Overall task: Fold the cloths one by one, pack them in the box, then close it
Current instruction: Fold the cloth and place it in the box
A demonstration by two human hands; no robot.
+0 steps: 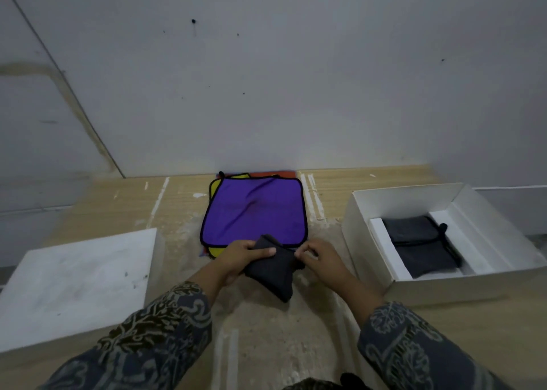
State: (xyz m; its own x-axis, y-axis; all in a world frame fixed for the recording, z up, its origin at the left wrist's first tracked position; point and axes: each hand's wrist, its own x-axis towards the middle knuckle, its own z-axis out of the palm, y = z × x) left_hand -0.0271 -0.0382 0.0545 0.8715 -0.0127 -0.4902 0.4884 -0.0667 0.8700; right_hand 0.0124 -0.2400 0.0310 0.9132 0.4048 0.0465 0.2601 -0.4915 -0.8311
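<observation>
A dark grey cloth (273,268), folded into a small bundle, is held over the wooden table (370,345), just in front of the near edge of the purple cloth (254,210). The left hand (239,258) is closed around the bundle's left side, thumb laid across the top. The right hand (321,256) is pinched on the bundle's right edge, fingers curled narrow.

The purple cloth, black-edged, is spread flat on top of a stack. A yellow cloth (217,183) is seen under it at its far-left corner and again at its near-left corner. A strip of orange cloth (284,173) shows past its far edge.

To the right of the purple cloth, well apart, the open white box (414,195) stands. A folded dark cloth (420,247) lies inside it, against the white floor of the box.

To the left of the purple cloth, the white box lid (77,283) lies flat on the table.

Patterned sleeves (154,336) cover both forearms.
</observation>
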